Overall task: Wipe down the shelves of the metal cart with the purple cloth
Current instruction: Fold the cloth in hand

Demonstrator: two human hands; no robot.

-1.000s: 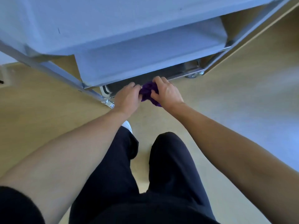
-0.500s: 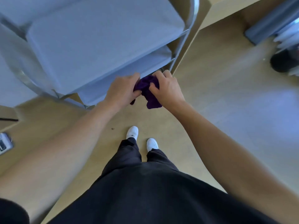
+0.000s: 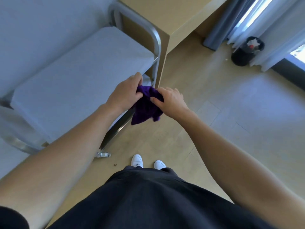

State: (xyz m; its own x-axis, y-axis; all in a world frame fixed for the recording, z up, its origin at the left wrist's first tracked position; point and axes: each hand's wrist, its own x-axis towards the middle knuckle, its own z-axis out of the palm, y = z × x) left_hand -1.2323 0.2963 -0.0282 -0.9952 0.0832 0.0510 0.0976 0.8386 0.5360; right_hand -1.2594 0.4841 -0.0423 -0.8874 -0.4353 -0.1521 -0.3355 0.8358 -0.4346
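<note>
Both your hands are closed on the purple cloth [image 3: 146, 105] — your left hand [image 3: 124, 95] pinches its upper edge at about ten o'clock of the bundle, your right hand [image 3: 170, 100] grips it from three o'clock with the thumb pressed into the fabric. The cloth hangs bunched between them in mid-air, a loose tail drooping toward six o'clock, clear of every surface. It sits just off the near right corner of the metal cart [image 3: 156, 40], whose top shelf [image 3: 79, 76] stretches away toward nine o'clock; a lower shelf edge [image 3: 115, 131] shows beneath your left forearm.

You look to be refolding the cloth between passes, so do it properly: flatten it into a pad with a fresh face outward rather than wiping with a crumpled ball, which only touches the metal in spots. Tuck that hanging tail in so it doesn't drag. Then lay the pad flat on the shelf and draw long overlapping strokes along its length, working right into the raised rim and the corners by the tubular handle — one hand can steady the cart, since it likely rolls on its castors [image 3: 104, 154]
</note>
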